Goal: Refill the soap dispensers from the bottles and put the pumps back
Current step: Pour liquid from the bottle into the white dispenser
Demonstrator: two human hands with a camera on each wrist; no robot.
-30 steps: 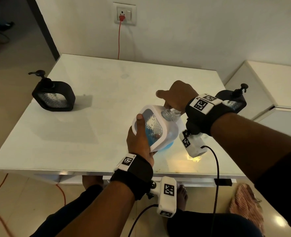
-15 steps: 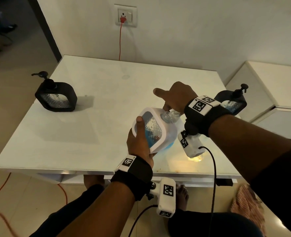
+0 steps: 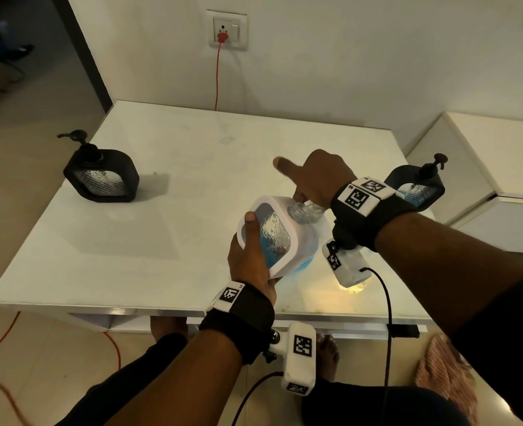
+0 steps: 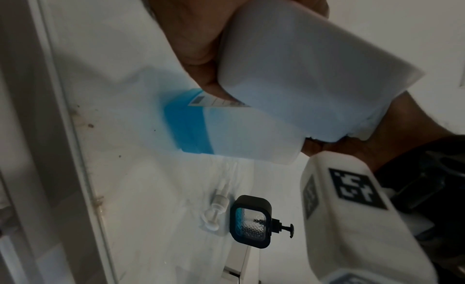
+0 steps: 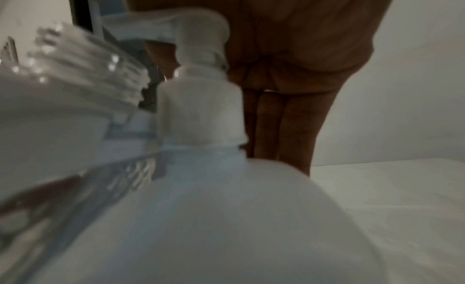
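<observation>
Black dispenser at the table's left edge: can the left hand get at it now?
Probably not yet: the left hand grips the white dispenser. The path over the table to the black dispenser looks free.

My right hand [image 3: 318, 179] covers the body of the clear bottle [image 3: 304, 209] beside the white dispenser [image 3: 272, 233], so I can't tell how my fingers sit on it. The right wrist view is badly blurred: a white pump [image 5: 201, 85] shows against the bottle, but whether it is screwed on is unclear. Behind the dispenser, 1 black dispenser [image 3: 415, 186] is half hidden by my wristband.
</observation>
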